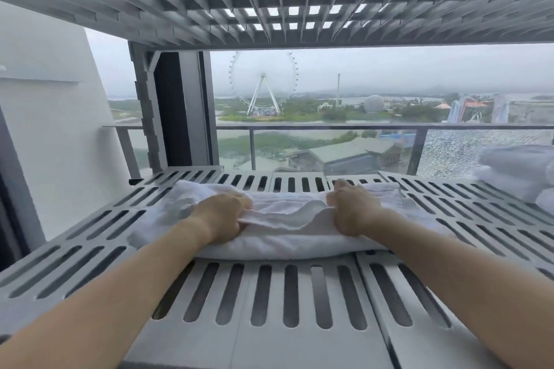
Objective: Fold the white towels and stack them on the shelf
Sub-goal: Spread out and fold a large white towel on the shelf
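Note:
A folded white towel (287, 237) lies across the middle of the grey slatted shelf (263, 296). My left hand (221, 216) grips its upper layers near the left end, fingers curled into the cloth. Near the right end, my right hand (353, 210) grips the same layers, with the thumb side toward me. Both forearms reach straight in over the shelf's front half. The towel's far edge sits close to the shelf's back rail.
A stack of folded white towels (521, 171) stands at the shelf's right edge. Another slatted shelf (269, 3) hangs low overhead. A grey upright post (147, 117) stands at the back left, beside a white wall (48, 117). Behind is a window.

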Demonstrator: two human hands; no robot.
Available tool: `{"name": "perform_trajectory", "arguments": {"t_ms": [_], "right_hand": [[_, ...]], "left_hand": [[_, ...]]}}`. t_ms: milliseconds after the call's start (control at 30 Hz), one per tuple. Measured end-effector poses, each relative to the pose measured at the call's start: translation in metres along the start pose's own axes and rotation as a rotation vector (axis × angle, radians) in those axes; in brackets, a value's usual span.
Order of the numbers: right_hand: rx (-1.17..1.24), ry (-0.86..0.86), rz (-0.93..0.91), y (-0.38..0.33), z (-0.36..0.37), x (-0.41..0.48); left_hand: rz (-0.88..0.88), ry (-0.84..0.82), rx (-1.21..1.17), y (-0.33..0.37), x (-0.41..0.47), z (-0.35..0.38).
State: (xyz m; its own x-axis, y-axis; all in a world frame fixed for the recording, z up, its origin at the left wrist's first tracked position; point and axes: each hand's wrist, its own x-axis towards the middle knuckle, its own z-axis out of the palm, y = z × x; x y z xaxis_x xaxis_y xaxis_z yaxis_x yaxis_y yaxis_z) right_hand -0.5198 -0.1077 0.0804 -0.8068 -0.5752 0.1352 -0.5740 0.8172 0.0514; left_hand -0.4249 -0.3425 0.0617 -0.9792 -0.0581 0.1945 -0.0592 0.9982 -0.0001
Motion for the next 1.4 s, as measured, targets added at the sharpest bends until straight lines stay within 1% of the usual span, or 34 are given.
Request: {"name": "perform_trajectory", "arguments": {"t_ms": [100,200,267,333,400,467,533,633,700,767,833,867,967,1000,1100,1133,1200,1233,1267,1300,1333,1400], "right_hand": [[-0.056,-0.013,-0.006,-0.003,-0.006,-0.005],[-0.054,-0.058,0.064,-0.003,-0.012,-0.012],[-0.039,-0.070,0.108,-0.007,-0.015,-0.017],[-0.022,-0.055,0.118,-0.015,-0.017,-0.019],[0.042,0.002,0.138,-0.024,-0.019,-0.017],[0.101,0.095,0.157,-0.027,-0.024,-0.011],[0.063,0.164,0.184,-0.023,-0.030,-0.001],[-0.107,0.251,0.213,-0.016,-0.038,0.022],[-0.262,0.315,0.176,-0.013,-0.041,0.046],[-0.385,0.339,0.115,-0.012,-0.037,0.071],[-0.449,0.324,0.061,-0.007,-0.023,0.093],[-0.463,0.321,0.036,-0.004,-0.013,0.102],[-0.466,0.329,-0.035,0.001,0.014,0.117],[-0.472,0.355,-0.055,0.002,0.020,0.119],[-0.532,0.502,-0.094,-0.007,0.025,0.110],[-0.512,0.516,-0.133,-0.012,0.026,0.105],[-0.390,0.597,-0.200,-0.019,0.025,0.088],[-0.276,0.575,-0.223,-0.021,0.024,0.080],[-0.179,0.485,-0.249,-0.022,0.024,0.072],[-0.128,0.380,-0.256,-0.021,0.026,0.064],[-0.104,0.317,-0.239,-0.019,0.028,0.057],[-0.073,0.300,-0.187,-0.012,0.032,0.045]], "left_hand": [[0.079,-0.039,0.027,0.003,-0.007,-0.002],[0.158,-0.066,0.003,0.002,-0.017,-0.006],[0.180,-0.053,-0.022,0.002,-0.021,-0.009],[0.186,0.013,-0.024,0.003,-0.020,-0.015],[0.187,0.139,-0.031,0.005,-0.014,-0.021],[0.180,0.280,-0.062,0.005,-0.006,-0.026],[0.164,0.375,-0.054,0.003,0.006,-0.031],[0.149,0.417,0.060,-0.001,0.031,-0.038],[0.135,0.394,0.180,-0.004,0.050,-0.040],[0.104,0.304,0.319,-0.004,0.070,-0.041],[0.067,0.208,0.394,-0.003,0.086,-0.037],[0.049,0.189,0.394,-0.002,0.093,-0.032],[0.048,0.233,0.331,0.006,0.103,-0.015],[0.074,0.261,0.315,0.011,0.104,-0.010],[0.142,0.329,0.299,0.028,0.099,0.003],[0.156,0.346,0.311,0.032,0.096,0.006],[0.143,0.357,0.297,0.036,0.087,0.012],[0.131,0.353,0.269,0.036,0.082,0.014],[0.130,0.350,0.241,0.035,0.078,0.015],[0.138,0.353,0.209,0.034,0.072,0.014],[0.165,0.377,0.175,0.034,0.066,0.012],[0.261,0.432,0.129,0.035,0.055,0.009]]}}
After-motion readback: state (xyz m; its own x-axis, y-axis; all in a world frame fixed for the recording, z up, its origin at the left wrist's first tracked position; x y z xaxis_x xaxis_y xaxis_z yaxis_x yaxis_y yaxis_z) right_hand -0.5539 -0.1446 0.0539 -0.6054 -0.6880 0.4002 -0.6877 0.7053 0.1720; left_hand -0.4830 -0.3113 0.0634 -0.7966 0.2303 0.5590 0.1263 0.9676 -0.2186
